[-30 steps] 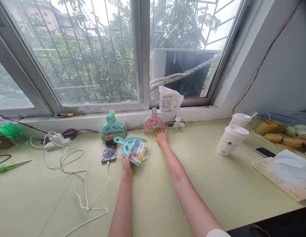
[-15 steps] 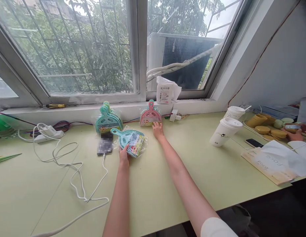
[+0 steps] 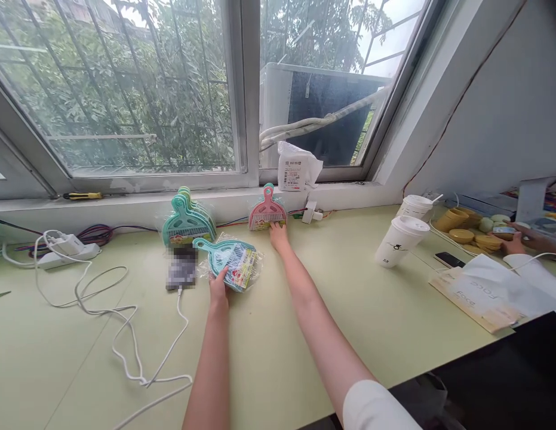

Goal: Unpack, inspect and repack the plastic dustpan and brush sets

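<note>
A teal dustpan-and-brush set [image 3: 226,258] in clear plastic wrap lies tilted above the table, its handle pointing left. My left hand [image 3: 218,288] grips its lower edge, the thumb over the front and the other fingers hidden beneath. Against the wall under the window leans a pink dustpan-and-brush set [image 3: 267,210], with a bit of green showing behind its handle. My right hand [image 3: 278,235] touches the lower front of that pink set, fingers stretched out and somewhat apart. Left of it stands a row of wrapped teal and green dustpan sets [image 3: 187,221], also leaning on the wall.
A pixelated phone [image 3: 181,272] on a white cable [image 3: 138,352] lies near my left hand. White lidded cups [image 3: 401,240], a paper bag [image 3: 475,292] and another phone [image 3: 448,260] are on the right. Another person's hands [image 3: 513,243] hold something by yellow containers [image 3: 454,220].
The view has shifted slightly, so most things sit further left in the picture. My left hand still holds the teal set, and my right hand stays at the pink set.
</note>
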The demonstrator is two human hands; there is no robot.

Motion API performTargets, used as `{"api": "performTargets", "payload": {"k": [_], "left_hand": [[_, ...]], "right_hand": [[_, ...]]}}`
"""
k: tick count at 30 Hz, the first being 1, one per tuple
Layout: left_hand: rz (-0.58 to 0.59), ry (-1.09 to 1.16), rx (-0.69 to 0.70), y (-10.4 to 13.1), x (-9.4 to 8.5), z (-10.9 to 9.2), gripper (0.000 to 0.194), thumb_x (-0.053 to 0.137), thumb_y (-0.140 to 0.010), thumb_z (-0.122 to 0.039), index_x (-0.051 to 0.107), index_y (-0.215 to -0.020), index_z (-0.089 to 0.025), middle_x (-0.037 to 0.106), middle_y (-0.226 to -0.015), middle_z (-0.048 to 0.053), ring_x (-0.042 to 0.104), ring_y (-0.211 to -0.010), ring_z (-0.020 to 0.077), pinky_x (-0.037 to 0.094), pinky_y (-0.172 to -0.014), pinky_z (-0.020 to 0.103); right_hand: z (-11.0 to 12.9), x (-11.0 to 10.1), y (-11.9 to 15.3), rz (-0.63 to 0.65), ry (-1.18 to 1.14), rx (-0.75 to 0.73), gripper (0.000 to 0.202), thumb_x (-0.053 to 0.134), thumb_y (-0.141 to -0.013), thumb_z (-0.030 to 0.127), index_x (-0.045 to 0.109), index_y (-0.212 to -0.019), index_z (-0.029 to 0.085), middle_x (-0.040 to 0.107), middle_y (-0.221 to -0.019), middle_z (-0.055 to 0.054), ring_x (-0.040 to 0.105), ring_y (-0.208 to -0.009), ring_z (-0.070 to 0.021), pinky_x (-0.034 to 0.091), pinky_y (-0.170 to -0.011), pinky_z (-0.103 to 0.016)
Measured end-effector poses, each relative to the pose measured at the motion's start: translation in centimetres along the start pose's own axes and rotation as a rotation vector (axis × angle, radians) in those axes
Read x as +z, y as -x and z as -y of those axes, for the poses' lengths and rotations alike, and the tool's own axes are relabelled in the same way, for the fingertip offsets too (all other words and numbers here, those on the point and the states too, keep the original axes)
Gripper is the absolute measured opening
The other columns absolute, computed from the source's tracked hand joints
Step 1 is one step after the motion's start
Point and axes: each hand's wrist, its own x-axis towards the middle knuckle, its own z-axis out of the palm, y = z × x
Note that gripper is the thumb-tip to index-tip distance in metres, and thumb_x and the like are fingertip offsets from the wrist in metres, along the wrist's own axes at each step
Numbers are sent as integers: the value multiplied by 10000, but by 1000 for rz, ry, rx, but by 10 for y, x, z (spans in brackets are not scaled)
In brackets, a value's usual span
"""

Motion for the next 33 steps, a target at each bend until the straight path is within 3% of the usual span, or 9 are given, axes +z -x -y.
{"api": "performTargets", "payload": {"k": [5, 9, 14, 18, 21, 24, 33], "left_hand": [[-5, -1, -8, -2, 0, 2, 425, 653, -734, -163, 561, -1147, -201, 655, -984, 61, 637, -828, 159, 532, -711, 263], [2, -5, 10, -4, 1, 4, 389, 642, -739, -163, 575, -1121, -192, 649, -1034, 67, 639, -892, 183, 532, -762, 297], [5, 4, -10, -6, 0, 6, 456, 658, -726, -168, 544, -1166, -212, 635, -1103, 63, 631, -954, 192, 525, -812, 318], [-11, 0, -21, -5, 0, 4, 421, 653, -730, -164, 558, -1139, -183, 628, -1128, 81, 627, -959, 192, 524, -798, 300], [-28, -15, -49, -1, 1, 1, 428, 664, -723, -177, 561, -1138, -169, 632, -1115, 93, 631, -937, 198, 532, -759, 294], [-24, -12, -46, 2, 2, -2, 442, 651, -731, -173, 549, -1161, -185, 633, -1112, 83, 633, -927, 188, 531, -737, 279], [-23, 0, -49, -1, 1, 1, 434, 655, -721, -166, 555, -1143, -178, 643, -1079, 88, 641, -900, 176, 534, -731, 261]], "right_hand": [[9, 2, -14, 23, -2, 88, 467, 333, -816, 74, 587, -1206, 110, 413, -1372, -215, 357, -1218, -342, 276, -963, -550], [12, -2, -11, 5, -27, 75, 443, 338, -832, 88, 587, -1198, 121, 492, -1269, -226, 415, -1157, -318, 297, -952, -505], [7, -9, -6, -162, -107, 64, 510, 335, -850, 100, 420, -1350, 154, 478, -1294, -189, 398, -1177, -294, 314, -945, -453], [0, -11, -16, -236, -245, 131, 532, 375, -836, 126, 382, -1366, 168, 482, -1295, -154, 404, -1179, -273, 349, -934, -415], [-4, -12, -26, -239, -323, 210, 527, 380, -838, 155, 381, -1365, 153, 460, -1313, -157, 400, -1189, -271, 380, -922, -401], [-5, -13, -28, -207, -332, 194, 564, 404, -822, 147, 363, -1384, 167, 445, -1325, -149, 393, -1199, -270, 391, -923, -393], [2, -17, -9, -202, -294, 148, 562, 388, -807, 65, 392, -1356, 188, 428, -1365, -126, 392, -1228, -259, 334, -982, -411]]}}
